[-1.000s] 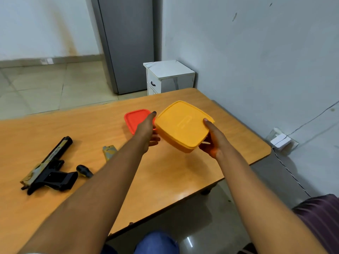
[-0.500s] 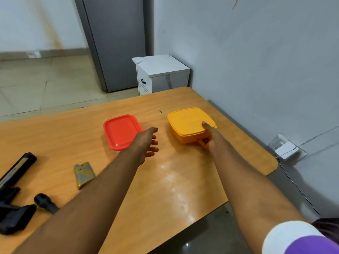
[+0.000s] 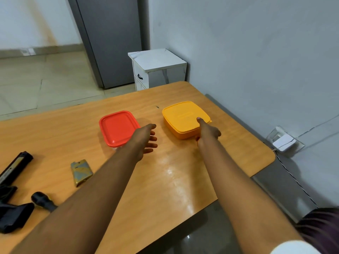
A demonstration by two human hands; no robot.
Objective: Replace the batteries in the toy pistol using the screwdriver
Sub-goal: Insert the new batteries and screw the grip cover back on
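head view, left to right: the toy pistol (image 3: 11, 191) lies at the counter's (image 3: 165, 180) left edge, partly cut off by the frame, with the black-handled screwdriver (image 3: 43, 201) just beside its grip. near them rests a small camouflage-patterned plate (image 3: 81, 172), likely the battery cover, so the compartment looks already opened. further along sits a red lidded container (image 3: 117, 128); the left hand (image 3: 145, 139) hovers just beside it, fingers loosely spread and holding nothing. the right hand (image 3: 207, 132) grips the near edge of the yellow lidded container (image 3: 185, 119), thumb on the lid. no batteries show anywhere. judging by this, swapping the cells, refitting the cover and driving the screw are all left.
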